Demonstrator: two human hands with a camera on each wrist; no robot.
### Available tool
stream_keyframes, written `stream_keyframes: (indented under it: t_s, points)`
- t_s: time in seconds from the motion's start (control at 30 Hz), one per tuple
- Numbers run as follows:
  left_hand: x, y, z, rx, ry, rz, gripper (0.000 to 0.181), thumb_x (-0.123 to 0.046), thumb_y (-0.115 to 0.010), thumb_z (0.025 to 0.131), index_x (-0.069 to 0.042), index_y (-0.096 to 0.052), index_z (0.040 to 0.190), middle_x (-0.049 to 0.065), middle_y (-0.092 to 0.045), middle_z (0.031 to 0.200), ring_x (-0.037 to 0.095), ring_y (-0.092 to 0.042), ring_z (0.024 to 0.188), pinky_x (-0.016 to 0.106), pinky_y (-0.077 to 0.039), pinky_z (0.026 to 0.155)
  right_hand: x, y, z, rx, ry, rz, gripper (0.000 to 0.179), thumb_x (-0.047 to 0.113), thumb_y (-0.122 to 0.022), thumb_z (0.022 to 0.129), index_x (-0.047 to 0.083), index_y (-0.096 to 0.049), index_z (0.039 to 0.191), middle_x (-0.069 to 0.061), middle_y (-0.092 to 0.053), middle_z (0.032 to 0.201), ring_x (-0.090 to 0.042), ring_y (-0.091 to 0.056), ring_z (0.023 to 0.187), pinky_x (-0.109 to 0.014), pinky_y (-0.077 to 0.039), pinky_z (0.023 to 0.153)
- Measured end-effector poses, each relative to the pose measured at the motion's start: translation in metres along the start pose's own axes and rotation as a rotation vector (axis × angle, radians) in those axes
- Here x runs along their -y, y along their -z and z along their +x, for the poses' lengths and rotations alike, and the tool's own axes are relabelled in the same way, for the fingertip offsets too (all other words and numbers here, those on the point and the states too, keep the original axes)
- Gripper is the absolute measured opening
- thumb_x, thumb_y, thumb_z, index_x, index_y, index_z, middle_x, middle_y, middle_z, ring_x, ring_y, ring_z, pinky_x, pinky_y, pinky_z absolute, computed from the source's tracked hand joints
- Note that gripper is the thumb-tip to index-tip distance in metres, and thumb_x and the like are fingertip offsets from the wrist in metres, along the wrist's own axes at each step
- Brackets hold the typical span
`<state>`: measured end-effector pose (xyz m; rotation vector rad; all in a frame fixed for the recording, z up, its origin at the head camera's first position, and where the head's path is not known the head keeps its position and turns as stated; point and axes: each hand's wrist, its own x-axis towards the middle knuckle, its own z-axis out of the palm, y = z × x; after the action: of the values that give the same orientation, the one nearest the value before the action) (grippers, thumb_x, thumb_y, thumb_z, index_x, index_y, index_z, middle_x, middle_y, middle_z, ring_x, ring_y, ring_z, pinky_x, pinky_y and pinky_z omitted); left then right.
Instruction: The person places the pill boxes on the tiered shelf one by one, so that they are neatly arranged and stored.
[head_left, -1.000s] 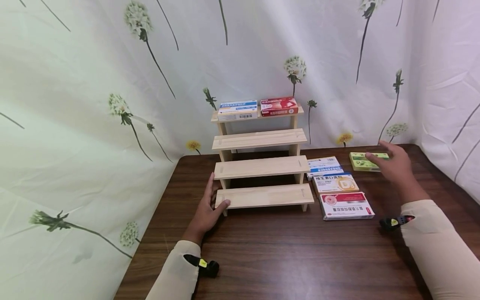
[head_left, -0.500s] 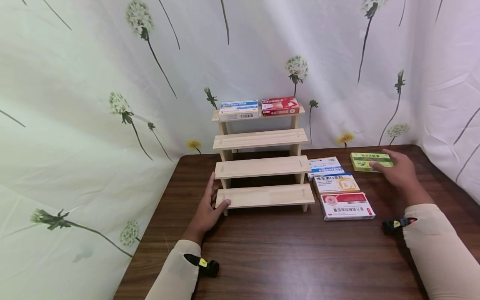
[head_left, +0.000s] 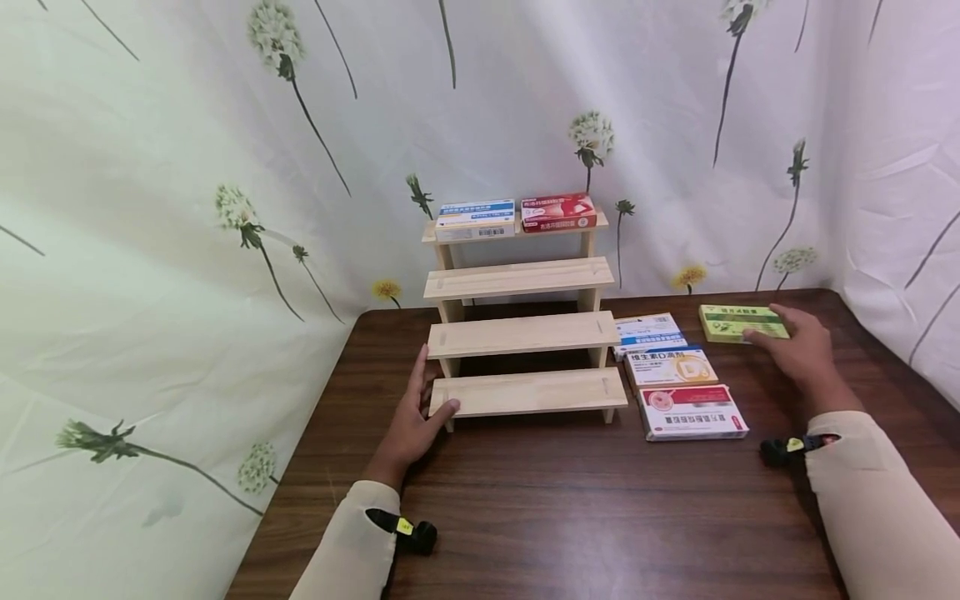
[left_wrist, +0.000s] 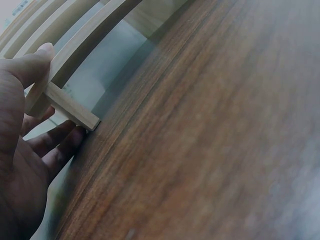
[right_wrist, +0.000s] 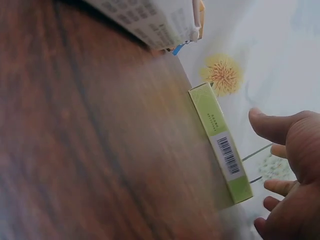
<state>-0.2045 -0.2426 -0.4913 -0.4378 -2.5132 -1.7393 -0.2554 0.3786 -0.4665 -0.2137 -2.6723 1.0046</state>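
Observation:
My left hand (head_left: 408,427) holds the left end of a stepped wooden display stand (head_left: 528,393). Its thumb lies on the lowest shelf, and the other fingers reach round the side, as the left wrist view also shows. At the back right of the table lies a green medicine box (head_left: 742,323). My right hand (head_left: 802,346) is at the right end of this box, thumb and fingers spread apart. In the right wrist view, the box shows its barcode side, and a gap is visible between it and the thumb.
On the top shelf sit a blue-and-white medicine box (head_left: 476,220) and a red medicine box (head_left: 558,212). Right of the stand lie a blue-and-white box (head_left: 649,332), a vitamin D box (head_left: 671,367) and a red-and-white box (head_left: 693,412). A flowered curtain (head_left: 495,108) hangs behind the table.
My right hand has come down beside the green box and shifted slightly right, uncovering more of its top. The left hand stays on the stand.

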Motion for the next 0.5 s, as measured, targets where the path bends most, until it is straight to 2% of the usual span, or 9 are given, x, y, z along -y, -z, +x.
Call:
stream_keyframes:
  t_s: [0.13,0.37,0.5]
  points:
    - [-0.001,0.000,0.000,0.002,0.005,0.011,0.107,-0.019,-0.076,0.105,-0.041,0.001,0.177,0.022,-0.038,0.174,0.046,-0.051,0.153,0.064,-0.051,0.114,-0.009,-0.002,0.000,-0.019,0.009,-0.030,0.074,0.033,-0.068,0.108,-0.011,-0.041,0.161,-0.044,-0.040,0.161,-0.065,-0.033,0.151,-0.076,-0.017,0.128]
    - [0.000,0.000,0.002,0.004,0.005,0.008,0.107,-0.020,-0.076,0.105,-0.041,0.000,0.177,0.021,-0.038,0.174,0.045,-0.050,0.154,0.065,-0.050,0.115,-0.014,-0.002,-0.003,0.040,-0.089,-0.005,0.081,0.041,-0.066,0.109,-0.001,-0.032,0.169,-0.043,-0.028,0.169,-0.066,-0.024,0.157,-0.078,-0.022,0.125]
    - [0.002,0.001,0.001,0.001,0.014,0.001,0.106,-0.021,-0.076,0.105,-0.042,0.000,0.176,0.020,-0.037,0.174,0.045,-0.049,0.154,0.065,-0.050,0.116,-0.016,-0.003,-0.003,0.075,-0.125,-0.024,0.084,0.045,-0.066,0.109,0.002,-0.029,0.170,-0.042,-0.025,0.170,-0.068,-0.022,0.156,-0.082,-0.019,0.123]
